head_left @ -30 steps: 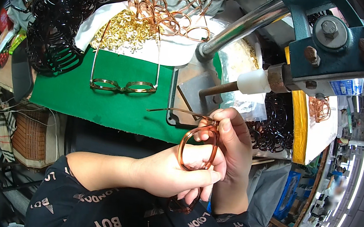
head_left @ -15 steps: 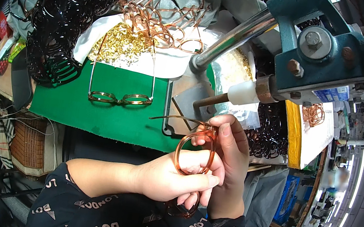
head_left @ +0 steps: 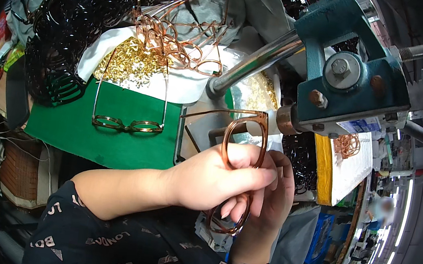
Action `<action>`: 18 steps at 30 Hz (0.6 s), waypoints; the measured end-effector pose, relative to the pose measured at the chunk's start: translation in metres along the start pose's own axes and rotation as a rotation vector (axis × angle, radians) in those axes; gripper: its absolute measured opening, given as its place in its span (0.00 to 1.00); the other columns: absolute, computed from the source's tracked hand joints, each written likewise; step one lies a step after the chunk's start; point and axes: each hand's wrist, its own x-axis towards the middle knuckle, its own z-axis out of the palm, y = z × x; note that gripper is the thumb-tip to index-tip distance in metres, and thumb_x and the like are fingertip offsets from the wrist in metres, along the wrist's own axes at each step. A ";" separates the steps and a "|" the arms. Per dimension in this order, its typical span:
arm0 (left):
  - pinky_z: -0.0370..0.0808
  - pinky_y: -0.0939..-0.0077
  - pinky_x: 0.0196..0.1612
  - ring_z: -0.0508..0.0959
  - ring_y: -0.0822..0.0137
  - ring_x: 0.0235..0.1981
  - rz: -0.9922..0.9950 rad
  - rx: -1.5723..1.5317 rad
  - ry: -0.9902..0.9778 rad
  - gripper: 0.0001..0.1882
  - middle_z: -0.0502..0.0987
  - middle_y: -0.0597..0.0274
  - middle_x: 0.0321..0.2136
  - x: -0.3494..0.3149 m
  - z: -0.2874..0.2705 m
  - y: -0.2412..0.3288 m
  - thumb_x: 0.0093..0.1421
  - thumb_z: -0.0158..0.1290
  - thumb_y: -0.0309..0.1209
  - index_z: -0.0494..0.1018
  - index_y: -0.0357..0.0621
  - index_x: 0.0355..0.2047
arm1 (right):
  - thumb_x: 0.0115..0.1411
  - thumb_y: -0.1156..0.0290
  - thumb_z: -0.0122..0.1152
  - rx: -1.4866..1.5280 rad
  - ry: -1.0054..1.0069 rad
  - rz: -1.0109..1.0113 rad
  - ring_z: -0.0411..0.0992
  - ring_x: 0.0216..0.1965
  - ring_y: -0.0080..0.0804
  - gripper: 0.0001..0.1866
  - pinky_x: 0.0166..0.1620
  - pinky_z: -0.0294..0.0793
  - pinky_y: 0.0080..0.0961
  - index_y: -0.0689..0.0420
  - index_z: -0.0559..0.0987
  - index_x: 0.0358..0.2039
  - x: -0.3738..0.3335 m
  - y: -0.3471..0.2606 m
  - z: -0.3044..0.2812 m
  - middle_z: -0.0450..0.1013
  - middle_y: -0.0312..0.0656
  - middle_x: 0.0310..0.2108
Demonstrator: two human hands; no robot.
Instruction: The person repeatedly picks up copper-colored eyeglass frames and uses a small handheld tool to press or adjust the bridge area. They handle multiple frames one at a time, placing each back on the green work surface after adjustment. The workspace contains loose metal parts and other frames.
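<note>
Nearest the viewer, a dark top with pale lettering (head_left: pixel 153 247) fills the lower edge, and both forearms extend from it. The left hand (head_left: pixel 218 183) has its grip closed about the middle of a brown translucent spectacle frame (head_left: pixel 264 139), thumb laid across it; the frame is held up in front of the person, above the near side of the counter, one rim above the hand and the other below, with a single temple reaching leftward from the upper corner. The right hand (head_left: pixel 273 199) lies just behind the left, fingers curled and partly hidden; whether its grip holds or touches the frame cannot be told. Beyond the hands, a green-covered counter (head_left: pixel 62 128) bears a second pair of spectacles (head_left: pixel 126 128), temples open and pointing away. To the right, a teal metal machine (head_left: pixel 354 100) overhangs the work area, joined to a slanting polished post (head_left: pixel 255 63); its rod passes behind the upper rim of the held frame. Farther back, small gold-coloured parts (head_left: pixel 132 65) lie on a white sheet (head_left: pixel 182 89), beside a tangle of brown frames (head_left: pixel 175 42). A large heap of glossy black frames (head_left: pixel 64 32) stands to the left, and grey cloth (head_left: pixel 247 0) lies behind
</note>
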 end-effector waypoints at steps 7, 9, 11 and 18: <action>0.69 0.85 0.16 0.74 0.71 0.15 0.003 0.030 0.049 0.11 0.75 0.53 0.20 0.013 0.000 0.008 0.63 0.39 0.32 0.66 0.34 0.34 | 0.64 0.63 0.40 -0.067 0.064 0.018 0.71 0.17 0.32 0.21 0.19 0.74 0.21 0.70 0.65 0.47 0.004 0.005 -0.022 0.72 0.53 0.32; 0.69 0.85 0.16 0.74 0.71 0.15 -0.001 0.010 0.041 0.11 0.75 0.53 0.20 0.017 -0.001 0.007 0.63 0.40 0.32 0.67 0.35 0.34 | 0.64 0.64 0.40 -0.070 0.065 0.009 0.71 0.15 0.32 0.21 0.17 0.73 0.20 0.70 0.66 0.47 0.004 0.004 -0.025 0.72 0.53 0.32; 0.69 0.85 0.16 0.73 0.71 0.14 -0.009 -0.001 0.053 0.12 0.74 0.55 0.19 0.019 -0.001 0.006 0.63 0.40 0.32 0.68 0.36 0.31 | 0.64 0.65 0.39 -0.063 0.060 0.013 0.71 0.16 0.31 0.19 0.18 0.72 0.18 0.69 0.67 0.46 0.003 0.002 -0.029 0.72 0.52 0.32; 0.70 0.84 0.17 0.73 0.72 0.14 0.002 -0.022 0.010 0.14 0.75 0.57 0.19 0.028 -0.004 0.000 0.64 0.40 0.34 0.69 0.37 0.29 | 0.64 0.66 0.42 -0.093 0.130 -0.025 0.72 0.19 0.27 0.14 0.20 0.72 0.15 0.64 0.70 0.42 0.004 -0.005 -0.024 0.73 0.46 0.30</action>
